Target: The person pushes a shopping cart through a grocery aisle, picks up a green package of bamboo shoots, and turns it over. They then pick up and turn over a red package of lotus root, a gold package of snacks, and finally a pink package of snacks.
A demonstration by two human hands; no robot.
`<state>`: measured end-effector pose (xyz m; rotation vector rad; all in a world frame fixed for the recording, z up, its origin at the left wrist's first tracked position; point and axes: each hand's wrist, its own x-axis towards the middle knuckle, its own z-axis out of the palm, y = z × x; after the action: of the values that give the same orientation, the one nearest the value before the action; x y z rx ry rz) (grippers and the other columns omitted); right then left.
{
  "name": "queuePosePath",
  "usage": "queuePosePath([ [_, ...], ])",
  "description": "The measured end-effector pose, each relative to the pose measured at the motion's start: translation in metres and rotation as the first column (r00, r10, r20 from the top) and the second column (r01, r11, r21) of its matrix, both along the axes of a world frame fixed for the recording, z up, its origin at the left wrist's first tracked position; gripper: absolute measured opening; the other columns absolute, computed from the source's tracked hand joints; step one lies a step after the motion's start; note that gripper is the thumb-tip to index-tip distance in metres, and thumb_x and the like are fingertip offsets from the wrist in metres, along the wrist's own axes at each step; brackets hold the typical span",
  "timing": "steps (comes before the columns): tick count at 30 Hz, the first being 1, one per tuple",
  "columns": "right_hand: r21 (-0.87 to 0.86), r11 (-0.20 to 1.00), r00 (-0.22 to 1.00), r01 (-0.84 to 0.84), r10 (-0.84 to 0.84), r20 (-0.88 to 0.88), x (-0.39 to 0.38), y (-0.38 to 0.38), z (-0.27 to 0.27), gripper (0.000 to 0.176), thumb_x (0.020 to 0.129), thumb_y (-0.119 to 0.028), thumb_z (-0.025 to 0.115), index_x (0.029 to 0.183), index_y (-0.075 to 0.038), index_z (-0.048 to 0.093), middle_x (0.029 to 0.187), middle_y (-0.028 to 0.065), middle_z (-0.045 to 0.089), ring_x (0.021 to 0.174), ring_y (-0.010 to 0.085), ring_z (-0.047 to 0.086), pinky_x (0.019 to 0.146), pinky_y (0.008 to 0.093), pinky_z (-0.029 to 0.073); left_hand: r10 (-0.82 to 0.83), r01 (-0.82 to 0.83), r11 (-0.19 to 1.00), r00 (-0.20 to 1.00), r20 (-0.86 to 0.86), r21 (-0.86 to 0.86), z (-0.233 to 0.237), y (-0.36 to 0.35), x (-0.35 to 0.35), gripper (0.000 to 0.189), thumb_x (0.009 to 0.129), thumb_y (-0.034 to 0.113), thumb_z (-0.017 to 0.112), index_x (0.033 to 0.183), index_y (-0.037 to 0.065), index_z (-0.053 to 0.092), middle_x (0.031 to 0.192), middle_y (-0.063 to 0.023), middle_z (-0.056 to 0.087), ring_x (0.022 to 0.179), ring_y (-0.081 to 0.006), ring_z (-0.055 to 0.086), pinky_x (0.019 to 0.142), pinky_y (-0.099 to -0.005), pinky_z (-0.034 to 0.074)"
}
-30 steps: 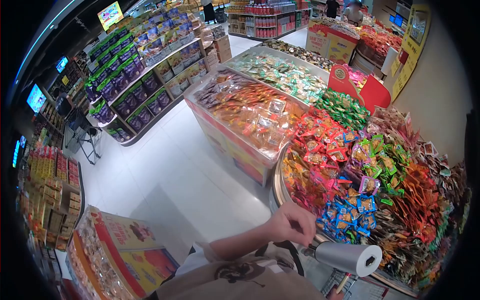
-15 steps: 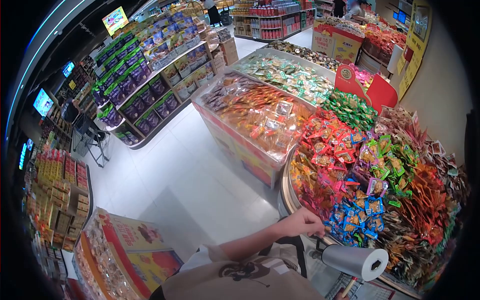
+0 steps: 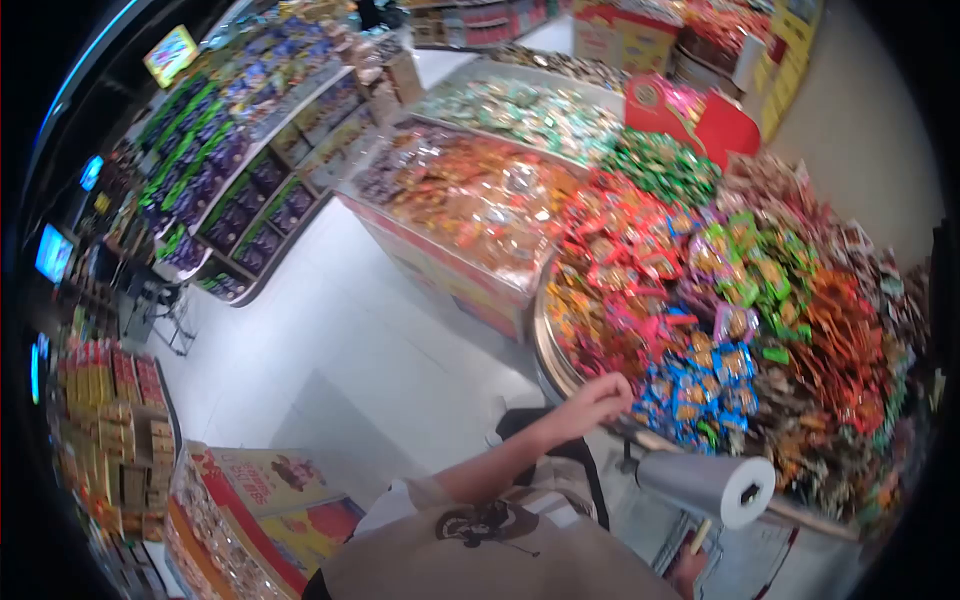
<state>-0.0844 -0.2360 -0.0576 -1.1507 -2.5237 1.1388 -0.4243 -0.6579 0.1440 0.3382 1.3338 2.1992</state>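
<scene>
My left hand [image 3: 602, 400] is held out across my body, its fingers curled and slightly blurred, with nothing visible in them. It is beside the rim of a round bin [image 3: 556, 350] heaped with wrapped snacks, close to the blue packets [image 3: 697, 390]. To its lower right is a large roll of plastic bags [image 3: 705, 488], mounted at the bin's edge. Low in the view, partly hidden, my right hand [image 3: 687, 568] is closed round the pale handle [image 3: 701, 535] of what looks like a wire shopping cart [image 3: 765, 565].
A long bin [image 3: 440, 262] of packaged snacks adjoins the round one. Shelving with purple and green bags [image 3: 225, 215] stands at left, beyond the pale floor [image 3: 390, 370]. A printed display box [image 3: 265, 500] is near me at lower left, and stacked cartons [image 3: 115, 430] lie farther left.
The whole view has shifted, with bins and shelves sliding left and upward. My left hand has moved slightly up and left in view. More of my right hand and the cart now shows.
</scene>
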Motion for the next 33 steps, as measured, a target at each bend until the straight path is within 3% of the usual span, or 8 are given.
queuePosePath([
  [1, -0.074, 0.994, 0.995, 0.083, -0.087, -0.05, 0.021, 0.032, -0.054, 0.039, 0.084, -0.036, 0.066, 0.062, -0.011, 0.046, 0.049, -0.0032, 0.041, 0.038, 0.0065, 0.036, 0.034, 0.0265, 0.025, -0.019, 0.019, 0.999, 1.0, -0.02, -0.028, -0.001, 0.001, -0.003, 0.01, 0.093, 0.015, 0.047, 0.086, 0.009, 0.05, 0.08, 0.0043, 0.049, 0.066, -0.0034, 0.041, 0.058, -0.0179, 0.033],
  [2, -0.067, 0.996, 0.996, 0.059, -0.054, 0.069, 0.022, 0.032, -0.042, 0.035, 0.083, -0.034, 0.066, 0.067, -0.009, 0.048, 0.05, -0.004, 0.041, 0.039, 0.006, 0.036, 0.035, 0.0255, 0.024, -0.012, 0.012, 0.999, 1.0, -0.028, -0.03, -0.001, 0.006, -0.005, 0.008, 0.092, 0.013, 0.049, 0.086, 0.008, 0.051, 0.08, 0.0042, 0.05, 0.067, -0.0033, 0.042, 0.059, -0.0182, 0.034],
  [3, -0.135, 0.978, 0.976, 0.162, -0.138, 0.17, 0.009, 0.011, -0.006, 0.019, 0.074, -0.013, 0.06, 0.079, 0.005, 0.059, 0.061, 0.0067, 0.055, 0.057, 0.0113, 0.047, 0.053, 0.0341, 0.041, -0.004, 0.003, 0.999, 1.0, -0.022, -0.033, -0.002, 0.01, 0.0, 0.006, 0.091, 0.011, 0.051, 0.087, 0.007, 0.053, 0.08, 0.0042, 0.051, 0.068, -0.0032, 0.044, 0.06, -0.0186, 0.036],
  [6, -0.059, 0.996, 0.99, 0.066, -0.058, 0.13, 0.005, 0.004, 0.005, 0.007, 0.075, -0.007, 0.055, 0.074, -0.001, 0.056, 0.053, -0.001, 0.048, 0.041, 0.0069, 0.043, 0.037, 0.0263, 0.034, -0.04, 0.035, 0.996, 0.998, -0.054, -0.082, -0.018, 0.02, 0.0, 0.005, 0.089, 0.009, 0.058, 0.089, 0.004, 0.058, 0.083, 0.0034, 0.057, 0.074, -0.0025, 0.049, 0.065, -0.0195, 0.04],
  [14, 0.056, 0.997, 0.995, 0.061, -0.065, 0.08, -0.011, -0.014, 0.025, 0.012, 0.077, -0.01, 0.061, 0.079, 0.002, 0.06, 0.051, 0.0014, 0.049, 0.041, 0.0083, 0.045, 0.039, 0.0267, 0.037, -0.068, 0.06, 0.991, 0.995, -0.07, -0.116, -0.045, 0.039, -0.013, 0.009, 0.081, 0.005, 0.066, 0.087, 0.003, 0.06, 0.067, 0.0067, 0.053, 0.06, 0.0011, 0.044, 0.053, -0.0164, 0.033],
  [15, 0.099, 0.994, 0.997, 0.048, -0.054, 0.057, -0.007, -0.01, 0.019, 0.012, 0.078, -0.011, 0.061, 0.078, 0.001, 0.059, 0.05, 0.001, 0.049, 0.041, 0.0083, 0.045, 0.038, 0.0266, 0.037, -0.128, 0.117, 0.981, 0.989, -0.069, -0.152, -0.051, 0.038, -0.014, 0.009, 0.082, 0.003, 0.064, 0.09, 0.003, 0.059, 0.081, 0.0034, 0.057, 0.07, -0.0025, 0.051, 0.062, -0.0178, 0.041],
  [24, 0.147, 0.988, 0.998, 0.055, -0.057, 0.007, 0.012, 0.008, -0.013, 0.013, 0.079, -0.008, 0.061, 0.072, -0.001, 0.053, 0.051, -0.0005, 0.046, 0.039, 0.0075, 0.043, 0.036, 0.0247, 0.035, -0.049, 0.031, 0.952, 0.997, -0.052, -0.306, -0.053, 0.037, -0.02, 0.016, 0.085, 0.013, 0.062, 0.091, -0.001, 0.067, 0.077, -0.0019, 0.065, 0.069, -0.0042, 0.054, 0.062, -0.0207, 0.044],
  [33, 0.237, 0.971, 0.998, 0.038, -0.05, 0.044, -0.001, 0.001, 0.004, 0.023, 0.073, -0.007, 0.06, 0.093, 0.005, 0.061, 0.067, 0.0047, 0.058, 0.055, 0.0106, 0.051, 0.053, 0.028, 0.044, 0.194, -0.356, 0.779, 0.92, -0.341, -0.516, -0.064, 0.01, -0.048, 0.014, 0.078, 0.016, 0.069, 0.08, 0.002, 0.068, 0.065, -0.002, 0.062, 0.057, -0.0046, 0.051, 0.054, -0.0215, 0.041],
])
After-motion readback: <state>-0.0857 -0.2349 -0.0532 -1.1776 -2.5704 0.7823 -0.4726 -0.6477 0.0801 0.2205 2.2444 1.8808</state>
